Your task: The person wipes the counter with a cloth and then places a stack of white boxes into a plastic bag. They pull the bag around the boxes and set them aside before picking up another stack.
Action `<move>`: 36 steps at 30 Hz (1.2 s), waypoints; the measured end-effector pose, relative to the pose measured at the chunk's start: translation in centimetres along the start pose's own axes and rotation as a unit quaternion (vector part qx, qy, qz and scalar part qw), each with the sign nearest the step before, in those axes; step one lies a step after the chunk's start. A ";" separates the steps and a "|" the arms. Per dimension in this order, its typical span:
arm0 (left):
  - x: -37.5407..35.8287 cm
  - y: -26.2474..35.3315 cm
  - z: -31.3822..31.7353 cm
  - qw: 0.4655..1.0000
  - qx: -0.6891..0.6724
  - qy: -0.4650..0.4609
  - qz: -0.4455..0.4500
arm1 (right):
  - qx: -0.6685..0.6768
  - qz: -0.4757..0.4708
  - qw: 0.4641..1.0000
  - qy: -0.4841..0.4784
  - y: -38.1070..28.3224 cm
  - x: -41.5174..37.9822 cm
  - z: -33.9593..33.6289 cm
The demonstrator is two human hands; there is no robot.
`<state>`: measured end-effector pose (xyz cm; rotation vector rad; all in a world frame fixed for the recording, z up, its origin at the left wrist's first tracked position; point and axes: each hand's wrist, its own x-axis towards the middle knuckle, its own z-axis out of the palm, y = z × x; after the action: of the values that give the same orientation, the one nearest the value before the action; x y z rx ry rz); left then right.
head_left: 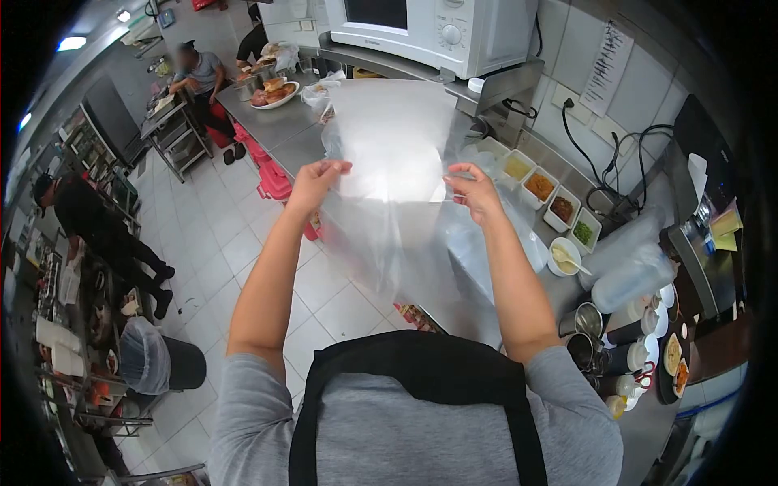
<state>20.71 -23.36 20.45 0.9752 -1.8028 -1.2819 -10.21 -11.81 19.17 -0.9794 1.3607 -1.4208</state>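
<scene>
My left hand and my right hand are raised in front of me, level with each other. Between them hangs a clear plastic bag, its upper edge pinched by the fingers of both hands. A white sheet-like piece, bright and flat, stands upright behind and partly within the bag. Its lower part shows through the film. More clear plastic spreads over the counter under my right forearm.
Small tubs of toppings, including an orange one, line the wall at right. Past them are a bowl with a spoon and several bottles. A white microwave sits on a shelf. People work at left, near a lined bin.
</scene>
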 end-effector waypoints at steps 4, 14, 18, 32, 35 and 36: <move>-1.6 1.1 0.3 0.996 0.081 -0.009 0.027 | -0.021 -0.021 1.000 0.006 0.7 1.1 0.5; -3.1 3.8 -0.2 0.997 0.069 0.006 0.045 | 0.159 -0.001 0.987 -0.037 -0.6 -1.0 -0.6; -4.5 5.5 -1.0 0.998 0.045 0.004 0.032 | 0.068 -0.099 0.991 -0.063 -3.2 -2.2 -0.9; -13.1 16.5 -3.1 0.956 -0.002 -0.026 0.293 | -0.071 -0.444 0.893 -0.028 -14.7 -14.8 -1.5; -5.4 7.2 -4.1 0.973 0.070 -0.057 0.212 | -0.076 -0.322 0.940 -0.082 -8.0 -5.6 -1.7; -3.8 4.9 -3.9 0.982 0.061 -0.066 0.168 | -0.086 -0.272 0.955 -0.078 -6.0 -3.6 -1.8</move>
<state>25.03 -20.64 25.69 0.6231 -2.0650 -1.0537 -11.49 -7.97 25.19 -1.6402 1.1570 -1.5906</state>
